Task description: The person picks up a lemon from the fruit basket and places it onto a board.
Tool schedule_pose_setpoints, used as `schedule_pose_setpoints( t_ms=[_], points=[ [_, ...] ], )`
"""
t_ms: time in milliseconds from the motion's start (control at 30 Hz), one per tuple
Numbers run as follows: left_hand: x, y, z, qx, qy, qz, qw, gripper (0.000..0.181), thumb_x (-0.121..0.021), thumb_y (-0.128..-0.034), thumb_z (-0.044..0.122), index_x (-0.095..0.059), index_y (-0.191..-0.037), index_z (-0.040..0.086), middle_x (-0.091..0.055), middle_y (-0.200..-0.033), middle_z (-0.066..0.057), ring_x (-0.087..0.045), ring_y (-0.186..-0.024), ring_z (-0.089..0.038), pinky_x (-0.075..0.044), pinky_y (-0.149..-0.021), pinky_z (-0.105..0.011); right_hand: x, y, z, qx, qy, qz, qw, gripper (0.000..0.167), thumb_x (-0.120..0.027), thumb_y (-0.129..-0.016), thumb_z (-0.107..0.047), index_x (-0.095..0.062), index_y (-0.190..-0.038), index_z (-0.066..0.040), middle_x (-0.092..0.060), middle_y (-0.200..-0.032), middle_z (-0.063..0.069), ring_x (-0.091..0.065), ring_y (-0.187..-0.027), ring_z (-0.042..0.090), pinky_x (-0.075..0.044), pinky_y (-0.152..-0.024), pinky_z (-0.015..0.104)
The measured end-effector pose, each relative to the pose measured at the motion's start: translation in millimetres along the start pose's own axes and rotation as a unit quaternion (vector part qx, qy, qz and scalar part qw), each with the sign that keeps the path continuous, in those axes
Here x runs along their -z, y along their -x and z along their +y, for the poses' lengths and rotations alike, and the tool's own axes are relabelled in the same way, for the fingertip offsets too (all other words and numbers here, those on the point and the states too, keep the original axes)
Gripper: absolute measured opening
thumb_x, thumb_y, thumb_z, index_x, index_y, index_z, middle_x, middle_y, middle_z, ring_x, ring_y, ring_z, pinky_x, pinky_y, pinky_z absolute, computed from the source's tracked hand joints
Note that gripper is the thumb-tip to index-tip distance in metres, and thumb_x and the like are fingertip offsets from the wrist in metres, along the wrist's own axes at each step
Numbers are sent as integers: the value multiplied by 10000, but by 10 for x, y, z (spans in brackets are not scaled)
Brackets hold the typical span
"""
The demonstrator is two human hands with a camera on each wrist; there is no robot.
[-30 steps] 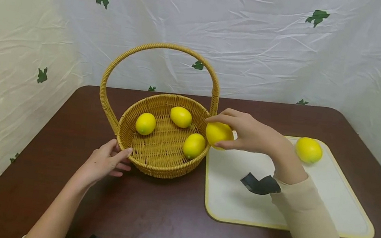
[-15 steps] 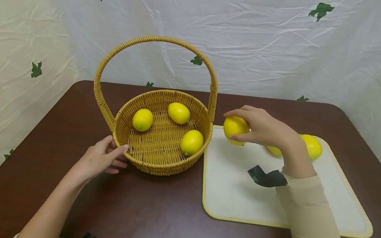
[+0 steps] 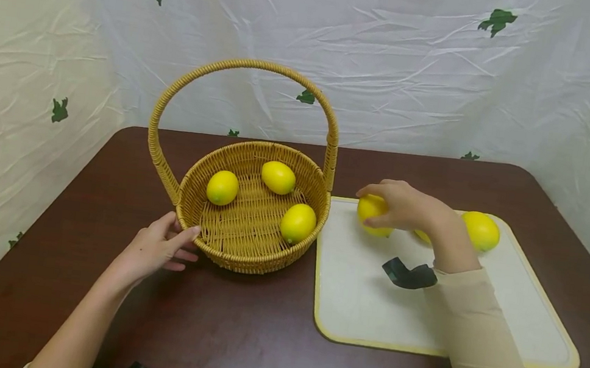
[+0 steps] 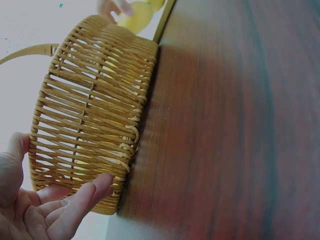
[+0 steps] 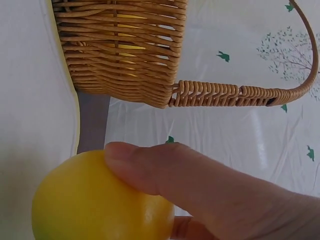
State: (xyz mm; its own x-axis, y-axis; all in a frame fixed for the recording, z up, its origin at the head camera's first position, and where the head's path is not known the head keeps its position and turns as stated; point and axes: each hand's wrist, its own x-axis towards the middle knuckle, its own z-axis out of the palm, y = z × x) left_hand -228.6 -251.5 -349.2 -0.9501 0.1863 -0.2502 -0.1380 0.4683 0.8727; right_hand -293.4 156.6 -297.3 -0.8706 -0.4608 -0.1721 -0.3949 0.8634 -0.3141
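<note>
A round wicker basket (image 3: 250, 252) with a tall arched handle holds a lemon (image 3: 222, 188) at its left, a lemon (image 3: 278, 177) at the back and a lemon (image 3: 298, 224) at the right. My left hand (image 3: 151, 249) holds the basket's near left rim, thumb over the edge and fingers against the outer weave. To the right of the basket, my right hand (image 3: 410, 210) grips another lemon (image 3: 371, 215) from above, over the white board (image 3: 369, 303). The right wrist view shows the thumb pressed on that lemon (image 5: 95, 200); whether it touches the board I cannot tell.
On the board's far right lies a lemon (image 3: 479, 231), with another lemon (image 3: 423, 236) mostly hidden behind my right hand. Basket and board stand on a dark wooden table (image 3: 232, 336). A white cloth (image 3: 408, 69) with green leaf-like shapes hangs behind.
My right hand has moved right from beside the basket rim, carrying the lemon over the board, and then lower. My left hand has stayed at the basket.
</note>
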Motion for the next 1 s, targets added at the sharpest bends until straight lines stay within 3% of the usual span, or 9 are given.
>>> schedule_pose_setpoints(
  t_ms=[700, 1000],
  points=[
    [-7, -15, -10, -34, -38, 44, 10000, 388, -534, -925, 362, -413, -1028, 7, -634, -1030, -199, -670, -821, -263, -558, -646, -368, -48, -46, 41, -2, -16, -124, 9999, 468, -702, -804, -198, -561, -1228, -55, -566, -1187, 109, -459, -1107, 317, -354, -962, 519],
    [-7, -7, -11, -65, -18, 30, 10000, 414, -543, -914, 388, -406, -1006, 7, -633, -1035, -200, -669, -823, -265, -558, -647, -366, -42, -67, 29, 80, -90, -50, 9999, 464, -700, -808, -177, -556, -1232, -55, -573, -1165, 103, -504, -1054, 300, -426, -903, 479]
  ],
)
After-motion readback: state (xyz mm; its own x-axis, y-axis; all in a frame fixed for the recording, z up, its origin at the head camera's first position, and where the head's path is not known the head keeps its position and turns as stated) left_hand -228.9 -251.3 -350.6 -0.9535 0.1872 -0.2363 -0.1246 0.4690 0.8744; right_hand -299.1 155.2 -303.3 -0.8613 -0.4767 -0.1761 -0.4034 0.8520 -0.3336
